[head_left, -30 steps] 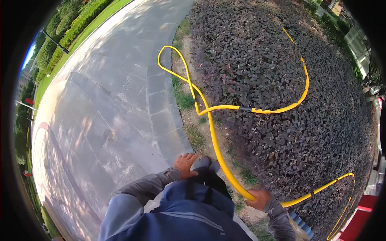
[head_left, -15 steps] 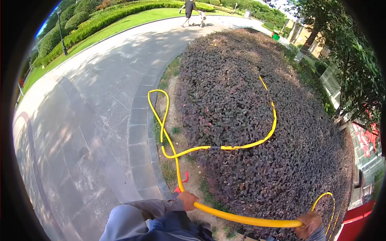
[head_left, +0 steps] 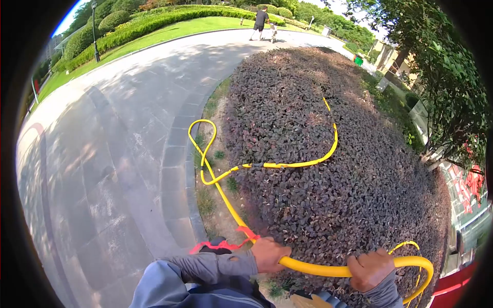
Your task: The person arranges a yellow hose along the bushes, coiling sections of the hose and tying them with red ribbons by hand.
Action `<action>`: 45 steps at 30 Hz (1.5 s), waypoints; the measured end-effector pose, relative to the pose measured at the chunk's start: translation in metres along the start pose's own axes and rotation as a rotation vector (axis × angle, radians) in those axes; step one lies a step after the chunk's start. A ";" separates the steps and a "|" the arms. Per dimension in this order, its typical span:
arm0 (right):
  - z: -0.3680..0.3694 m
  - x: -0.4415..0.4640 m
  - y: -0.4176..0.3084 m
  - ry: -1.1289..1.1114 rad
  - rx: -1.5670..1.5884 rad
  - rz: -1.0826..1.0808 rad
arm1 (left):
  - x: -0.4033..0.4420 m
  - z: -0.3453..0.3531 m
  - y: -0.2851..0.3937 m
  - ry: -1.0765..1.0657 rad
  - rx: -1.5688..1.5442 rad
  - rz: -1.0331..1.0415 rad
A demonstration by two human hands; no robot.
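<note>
A yellow hose (head_left: 318, 269) runs through both of my hands at the bottom of the head view. My left hand (head_left: 270, 254) is wrapped round it, beside a red strip (head_left: 248, 232) that crosses the hose. To the right, my right hand (head_left: 371, 269) grips the same hose with curled fingers. Past that hand the hose bends round in a curve and drops out of view. Ahead of my left hand it runs along the bed's edge into a narrow loop (head_left: 204, 122), then crosses itself and lies over the purple-leaved hedge (head_left: 287, 123). Dark bands mark it in places.
Grey paving (head_left: 113, 169) with a stone kerb (head_left: 177, 190) curves along the left. A leafy tree (head_left: 436, 82) stands at the right, near a red surface (head_left: 457, 285). Far off, a person (head_left: 261, 23) in dark clothes is on the path.
My right hand has moved left and up along the hose, closer to my left hand, which has shifted right. The hose now bulges beyond my right hand. The view has tilted slightly.
</note>
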State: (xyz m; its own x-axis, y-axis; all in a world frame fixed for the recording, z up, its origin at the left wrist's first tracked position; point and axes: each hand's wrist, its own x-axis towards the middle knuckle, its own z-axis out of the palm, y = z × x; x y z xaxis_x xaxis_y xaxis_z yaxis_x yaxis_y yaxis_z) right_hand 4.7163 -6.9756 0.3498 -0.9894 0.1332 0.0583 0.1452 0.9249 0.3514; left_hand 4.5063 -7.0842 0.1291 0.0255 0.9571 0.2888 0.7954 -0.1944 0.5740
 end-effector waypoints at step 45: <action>-0.113 -0.133 0.333 0.233 -0.878 0.866 | -0.051 0.077 -0.170 -0.263 0.235 -0.612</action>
State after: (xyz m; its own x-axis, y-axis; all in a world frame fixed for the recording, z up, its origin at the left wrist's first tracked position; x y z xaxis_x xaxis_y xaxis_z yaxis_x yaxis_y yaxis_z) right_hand 4.8968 -6.7258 0.5645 -0.5550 0.4287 0.7128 0.7902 0.0041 0.6128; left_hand 4.4160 -7.0833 -0.0422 -0.3463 0.9057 -0.2446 0.8226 0.4185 0.3850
